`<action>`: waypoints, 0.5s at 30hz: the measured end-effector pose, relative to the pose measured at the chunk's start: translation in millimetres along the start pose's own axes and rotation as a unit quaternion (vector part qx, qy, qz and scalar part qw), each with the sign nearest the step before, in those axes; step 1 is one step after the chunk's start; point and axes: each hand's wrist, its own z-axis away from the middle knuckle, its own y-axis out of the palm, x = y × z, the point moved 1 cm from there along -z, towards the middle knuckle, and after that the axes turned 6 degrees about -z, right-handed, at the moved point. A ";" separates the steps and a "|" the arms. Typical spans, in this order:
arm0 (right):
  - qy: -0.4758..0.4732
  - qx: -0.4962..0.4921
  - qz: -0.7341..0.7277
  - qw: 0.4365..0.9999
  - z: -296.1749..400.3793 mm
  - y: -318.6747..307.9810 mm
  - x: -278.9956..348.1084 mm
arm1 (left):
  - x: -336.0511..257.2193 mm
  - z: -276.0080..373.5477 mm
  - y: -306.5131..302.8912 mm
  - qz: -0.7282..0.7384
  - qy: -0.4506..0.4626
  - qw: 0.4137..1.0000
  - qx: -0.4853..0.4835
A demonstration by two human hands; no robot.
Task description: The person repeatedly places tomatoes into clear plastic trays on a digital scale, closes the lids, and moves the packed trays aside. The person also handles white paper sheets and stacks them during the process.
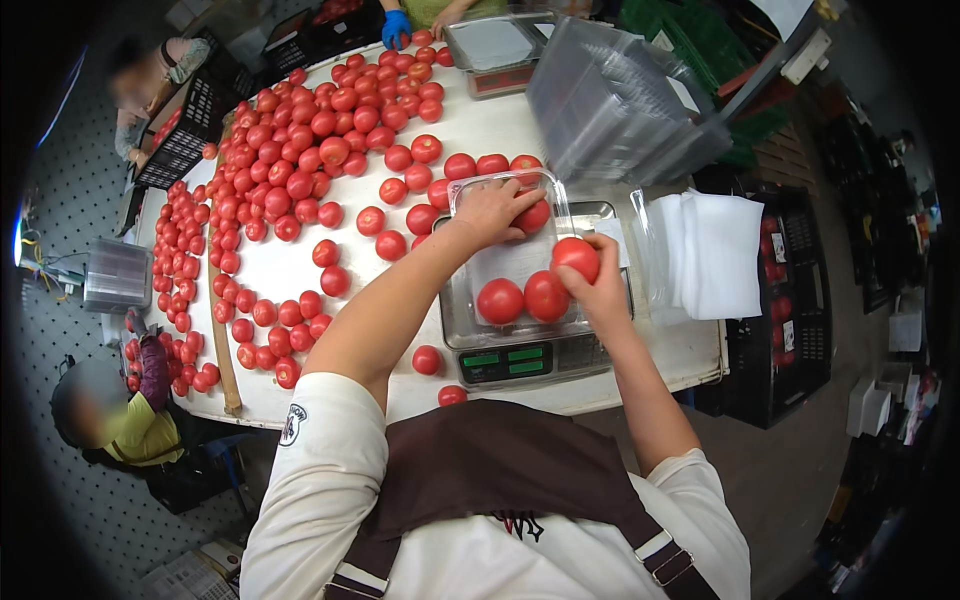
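Observation:
A clear plastic tray (487,262) rests on a digital scale (559,360) with lit green displays. Two tomatoes sit side by side at the tray's near end, a left one (500,301) and a right one (546,296). At its far end my left hand (495,212) has its fingers around another tomato (532,215). My right hand (606,281) grips a tomato (575,259) just above the tray's right side. Beyond the tray's far rim lie more tomatoes, one partly seen through the clear plastic.
Loose tomatoes (277,172) cover much of the white table (480,124). Stacked clear trays (600,97) and white foam sheets (716,255) stand to the right, near a black crate (802,300). Another scale (495,52) is at the back. Other people work around the table.

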 end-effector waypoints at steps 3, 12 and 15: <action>-0.160 0.038 0.178 0.970 -21.4 27.4 7.1 | 8.5 3.0 -2.3 0.137 -0.006 0.985 -0.104; -0.247 0.086 0.367 0.893 -30.8 48.5 -44.1 | 35.2 107.9 -25.7 0.471 -0.234 0.798 -0.295; -0.244 0.050 0.323 0.913 -19.8 21.1 -26.6 | 31.7 184.7 -19.9 0.442 -0.303 0.794 -0.288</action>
